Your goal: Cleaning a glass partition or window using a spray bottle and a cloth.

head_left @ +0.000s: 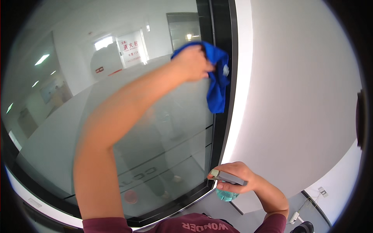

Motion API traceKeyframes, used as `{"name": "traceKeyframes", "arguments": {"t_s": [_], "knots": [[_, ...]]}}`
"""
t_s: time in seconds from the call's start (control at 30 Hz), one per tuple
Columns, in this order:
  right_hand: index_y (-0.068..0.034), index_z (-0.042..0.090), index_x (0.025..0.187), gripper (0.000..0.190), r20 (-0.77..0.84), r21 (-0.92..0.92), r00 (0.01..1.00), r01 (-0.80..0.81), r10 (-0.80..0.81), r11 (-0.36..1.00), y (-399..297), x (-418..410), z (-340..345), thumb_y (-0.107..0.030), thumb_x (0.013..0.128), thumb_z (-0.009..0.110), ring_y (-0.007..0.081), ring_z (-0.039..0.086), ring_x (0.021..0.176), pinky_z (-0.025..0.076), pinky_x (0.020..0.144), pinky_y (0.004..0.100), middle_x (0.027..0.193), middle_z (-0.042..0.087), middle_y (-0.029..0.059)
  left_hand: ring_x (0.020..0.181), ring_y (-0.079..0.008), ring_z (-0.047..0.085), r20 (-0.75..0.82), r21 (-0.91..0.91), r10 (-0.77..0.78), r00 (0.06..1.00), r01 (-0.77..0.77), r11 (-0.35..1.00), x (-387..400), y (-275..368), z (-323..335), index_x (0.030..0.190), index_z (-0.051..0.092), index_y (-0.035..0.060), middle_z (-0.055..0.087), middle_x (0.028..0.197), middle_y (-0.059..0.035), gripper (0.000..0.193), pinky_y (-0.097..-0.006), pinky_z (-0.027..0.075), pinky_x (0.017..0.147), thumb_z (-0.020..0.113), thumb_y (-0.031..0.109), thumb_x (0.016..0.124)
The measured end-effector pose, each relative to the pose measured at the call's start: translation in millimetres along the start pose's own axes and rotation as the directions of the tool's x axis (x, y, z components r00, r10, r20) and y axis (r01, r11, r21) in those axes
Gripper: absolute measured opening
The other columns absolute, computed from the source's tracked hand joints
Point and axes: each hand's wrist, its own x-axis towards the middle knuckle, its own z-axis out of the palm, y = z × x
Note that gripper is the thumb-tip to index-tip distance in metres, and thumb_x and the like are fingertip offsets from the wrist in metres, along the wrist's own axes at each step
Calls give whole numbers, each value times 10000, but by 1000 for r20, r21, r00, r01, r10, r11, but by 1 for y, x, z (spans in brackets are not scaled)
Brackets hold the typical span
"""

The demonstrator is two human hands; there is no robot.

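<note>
Raised high, my left hand presses a blue cloth to the upper right part of a large glass pane. The cloth overlaps the pane's black frame, and its lower end hangs down with a small pale tag at the side. Lower right, my right hand grips a spray bottle by its neck. Its grey trigger head points left towards the frame, and blue-green liquid shows in the clear body below. My fingers partly cover the bottle.
Right of the frame stands a pale wall with a bright strip along its edge. A power strip with cables lies on the grey floor, near a wall socket. A white hydrant door bearing red writing shows in the glass area.
</note>
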Motion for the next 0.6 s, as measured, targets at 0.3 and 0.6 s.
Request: {"name": "traceKeyframes", "arguments": {"t_s": [0.3, 0.6], "knots": [[33, 635, 1075, 297, -186, -29, 977, -116, 108, 993, 17, -31, 0, -92, 811, 690, 228, 660, 769, 517, 715, 302, 967, 690, 130, 1279, -235, 480, -1, -40, -134, 991, 134, 990, 13, -88, -74, 1310, 564, 125, 622, 1255, -65, 505, -452, 325, 1058, 443, 435, 930], [12, 625, 1138, 303, -344, 137, 909, -200, 236, 970, 19, -52, 26, -71, 850, 671, 178, 618, 774, 492, 701, 305, 932, 675, 97, 1376, -228, 351, -740, 25, -498, 452, 758, 652, 38, -163, -61, 1292, 582, 121, 498, 1409, -61, 472, -453, 194, 1156, 437, 396, 937]]}}
